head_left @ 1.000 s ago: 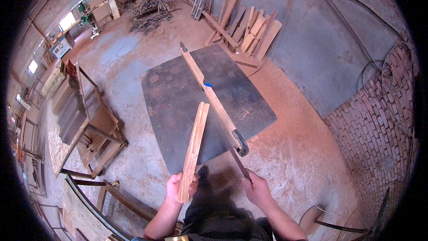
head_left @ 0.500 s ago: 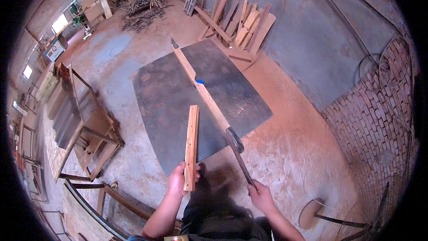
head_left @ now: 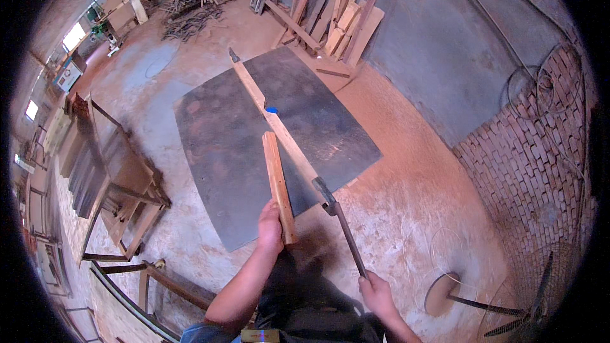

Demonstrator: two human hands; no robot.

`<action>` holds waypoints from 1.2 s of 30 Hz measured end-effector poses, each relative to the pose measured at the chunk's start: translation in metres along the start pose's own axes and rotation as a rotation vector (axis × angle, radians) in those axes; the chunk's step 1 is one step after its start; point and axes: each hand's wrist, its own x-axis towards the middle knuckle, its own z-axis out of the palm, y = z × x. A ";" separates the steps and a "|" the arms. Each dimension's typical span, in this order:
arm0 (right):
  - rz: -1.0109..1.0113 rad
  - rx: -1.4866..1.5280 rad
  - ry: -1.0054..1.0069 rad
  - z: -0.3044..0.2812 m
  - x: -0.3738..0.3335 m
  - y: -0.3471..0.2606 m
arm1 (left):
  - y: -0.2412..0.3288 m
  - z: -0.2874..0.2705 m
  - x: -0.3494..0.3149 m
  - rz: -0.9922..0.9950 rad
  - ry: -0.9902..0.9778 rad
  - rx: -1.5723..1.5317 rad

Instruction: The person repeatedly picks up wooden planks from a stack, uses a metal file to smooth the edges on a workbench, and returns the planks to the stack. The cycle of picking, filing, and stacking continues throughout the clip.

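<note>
- Holding a short wooden stick (head_left: 278,184) near its lower end, the left hand (head_left: 269,228) has its fingers wrapped round it; the stick rises away from the person, its upper end over the dark sheet.
- The right hand (head_left: 376,292) is closed on the end of a long dark handle (head_left: 348,241) of a hammer-like tool, whose metal head (head_left: 323,192) sits at the near end of the long plank — whether it touches the wood I cannot tell.
- The two hands are well apart, each clamped on its own thing; the stick and the tool head lie near each other but do not touch.
- The long plank (head_left: 267,103) lies diagonally across a dark flat sheet (head_left: 216,152) on the dusty floor, with a small blue object (head_left: 271,110) on or just beside it about halfway along.
- As to progress: the plank looks whole and the stick is off the sheet, held in the air — judging from that, the work on the plank seems at an early or in-between step, with no joined or split piece to be seen yet.
- Farther out: a wooden frame (head_left: 121,178) at the left, boards (head_left: 343,22) leaning on the far wall, a heap of scrap (head_left: 190,9) beyond, a brick wall (head_left: 534,159) at the right, and a fan on a stand (head_left: 508,308) lying low right.
</note>
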 end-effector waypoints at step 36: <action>0.032 -0.254 -0.147 -0.009 -0.009 -0.028 | 0.049 0.057 0.068 0.184 -0.077 1.061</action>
